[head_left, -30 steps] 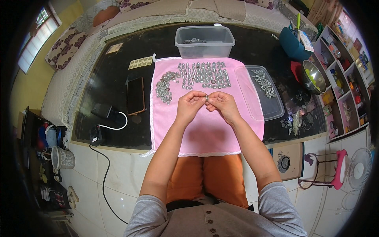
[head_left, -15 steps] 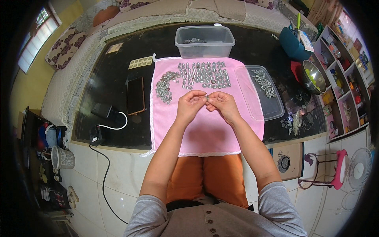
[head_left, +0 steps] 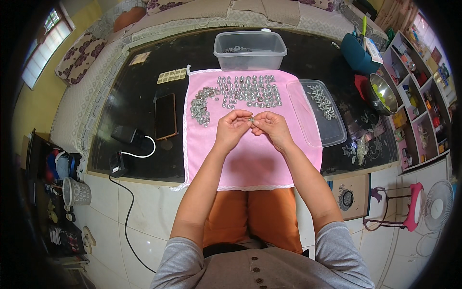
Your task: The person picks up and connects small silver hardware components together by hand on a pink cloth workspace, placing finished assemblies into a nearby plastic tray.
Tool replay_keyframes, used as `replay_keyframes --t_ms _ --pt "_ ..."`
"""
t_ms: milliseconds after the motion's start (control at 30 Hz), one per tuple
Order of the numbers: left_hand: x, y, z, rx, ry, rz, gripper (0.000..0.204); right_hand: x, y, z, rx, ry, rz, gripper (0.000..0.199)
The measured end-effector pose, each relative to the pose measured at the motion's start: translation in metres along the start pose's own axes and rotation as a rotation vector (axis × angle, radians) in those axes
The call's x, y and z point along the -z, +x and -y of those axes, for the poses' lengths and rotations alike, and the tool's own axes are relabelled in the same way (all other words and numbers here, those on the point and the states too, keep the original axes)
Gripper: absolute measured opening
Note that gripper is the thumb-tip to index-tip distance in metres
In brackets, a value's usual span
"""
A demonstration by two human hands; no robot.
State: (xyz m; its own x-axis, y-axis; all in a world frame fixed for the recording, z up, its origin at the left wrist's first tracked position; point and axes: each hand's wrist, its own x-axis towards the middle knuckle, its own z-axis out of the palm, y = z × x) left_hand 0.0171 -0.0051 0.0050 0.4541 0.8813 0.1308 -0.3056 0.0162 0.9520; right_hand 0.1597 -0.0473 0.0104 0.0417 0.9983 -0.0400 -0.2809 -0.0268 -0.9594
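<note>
Over the middle of the pink cloth (head_left: 250, 168), my left hand (head_left: 233, 128) and my right hand (head_left: 270, 128) meet at the fingertips. Both pinch a small metal screw (head_left: 251, 120), mostly covered by the fingers; whether a washer is on it I cannot tell. Just beyond my hands stand rows of silver screws with washers (head_left: 250, 91), heads down. Left of these rows lies a loose heap of round metal washers (head_left: 200, 108). Loose screws (head_left: 322, 102) are piled on a clear plastic lid (head_left: 332, 137), partly under the cloth's right side.
A clear plastic tub (head_left: 250, 61) with dark pieces inside stands behind the cloth. On the black table's left are a phone (head_left: 165, 117), a charger with white cable (head_left: 129, 136) and a sheet of labels (head_left: 171, 76). A steel bowl (head_left: 382, 94) and teal holder (head_left: 357, 55) stand right.
My fingers have shifted very slightly around the small screw. Everything else looks the same.
</note>
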Motion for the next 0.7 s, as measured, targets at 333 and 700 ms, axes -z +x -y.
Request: replay_keyframes --t_ms 333,700 --pt "0.0004 0.0005 0.0011 0.003 0.014 -0.011 0.02 -0.0001 0.0004 -0.0007 -0.011 0.0 -0.004 0.011" --pt "-0.0017 -0.0001 0.0005 0.02 0.003 -0.041 0.016 0.0003 0.0007 -0.0003 -0.009 0.007 -0.009 0.01"
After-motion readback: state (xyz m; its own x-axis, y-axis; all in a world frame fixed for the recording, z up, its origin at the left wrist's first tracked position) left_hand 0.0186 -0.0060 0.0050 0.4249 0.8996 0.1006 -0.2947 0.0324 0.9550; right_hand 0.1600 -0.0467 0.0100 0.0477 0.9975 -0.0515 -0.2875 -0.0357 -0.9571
